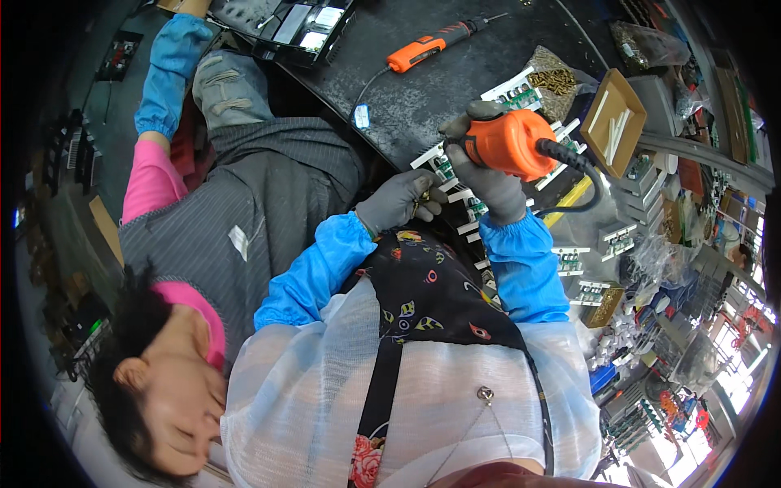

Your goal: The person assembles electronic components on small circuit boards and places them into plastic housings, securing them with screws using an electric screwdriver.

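Observation:
My right hand [494, 189], in a grey glove, is wrapped round an orange electric screwdriver [511, 145] with a black cable. Its tip is hidden behind the hand and body. Left of it, my gloved left hand [394, 201] is closed, fingers curled together; a small yellowish bit shows at the fingertips, too small to name. Just past the left fingers lies a green circuit board in a white holder [439, 165]. Another such board [518, 93] sits beyond the screwdriver, and further boards are partly covered by my right hand and arm.
A second orange electric screwdriver [427, 51] lies on the dark table [350, 77]. A bag of brass screws [556, 81] and a cardboard tray [632, 140] with white strips are at the right. More boards [571, 260] stand beside my right arm. A co-worker's blue sleeve [171, 77] is at the left.

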